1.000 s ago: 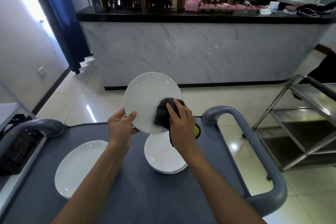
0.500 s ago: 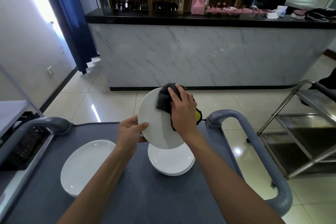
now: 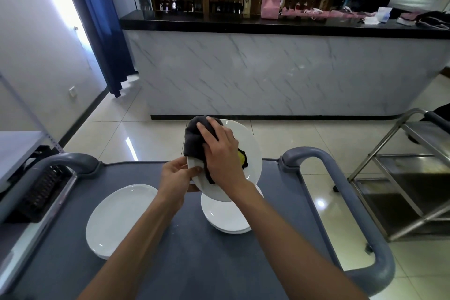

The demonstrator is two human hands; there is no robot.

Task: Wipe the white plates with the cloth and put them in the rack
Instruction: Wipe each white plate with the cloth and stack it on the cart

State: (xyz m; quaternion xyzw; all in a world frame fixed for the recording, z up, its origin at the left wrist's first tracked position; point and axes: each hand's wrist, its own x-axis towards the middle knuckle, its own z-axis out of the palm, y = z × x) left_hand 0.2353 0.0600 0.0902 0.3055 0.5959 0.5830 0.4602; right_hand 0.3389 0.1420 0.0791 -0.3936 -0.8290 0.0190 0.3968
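Observation:
My left hand (image 3: 176, 175) grips the near-left rim of a white plate (image 3: 252, 153), held tilted above the grey cart top (image 3: 185, 251). My right hand (image 3: 220, 151) presses a dark grey cloth (image 3: 192, 137) with a yellow patch against the plate's upper-left face. Below the held plate sits a short stack of white plates (image 3: 225, 218). A single white plate (image 3: 117, 217) lies flat at the left of the cart. A black rack (image 3: 40, 191) stands at the far left, partly hidden by the cart handle.
The cart has grey loop handles at the left (image 3: 70, 161) and right (image 3: 341, 192). A steel shelf trolley (image 3: 409, 178) stands on the tiled floor to the right. A marble-fronted counter (image 3: 267, 73) crosses the room ahead.
The held plate has tipped from facing me toward flatter and come lower. My right hand slid the cloth from the plate's lower right up to its upper left.

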